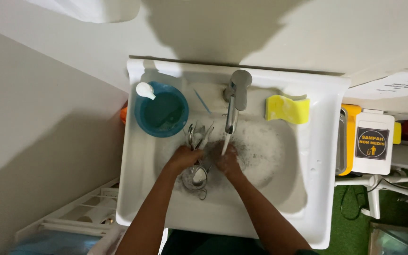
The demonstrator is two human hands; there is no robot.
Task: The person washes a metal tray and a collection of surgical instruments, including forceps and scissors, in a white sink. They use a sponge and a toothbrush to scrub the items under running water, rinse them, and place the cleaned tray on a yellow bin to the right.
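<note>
Looking down: a person stands at a white sink (pixel 138 189), both forearms reaching into the basin.
Sink: broad white basin with a flat rim, its near right corner cut off by the bottom of the view; foam and dark specks cover the basin floor.
Wall: pale grey to the left and behind, close against the sink's left edge.
Blue bowl (pixel 162 109): sits at the back left of the basin, a white lump on its rim; what lies inside is hard to make out.
White bin (pixel 373 147): stands just right of the sink, with a yellow-edged tray between them.
Yellow sponge (pixel 287 109): lies on the back rim, right of the tap.
Tap (pixel 234 97): grey, at the back centre, water running down between the hands.
Left hand (pixel 183 158): curled round a bundle of metal instruments (pixel 198 135), whose tips fan out towards the bowl.
Right hand (pixel 227 160): under the stream, fingers bent; whether it grips anything I cannot tell.
Metal cup (pixel 195 178): small, round, beneath the two hands.
Open room: bare basin floor to the right of the hands.
</note>
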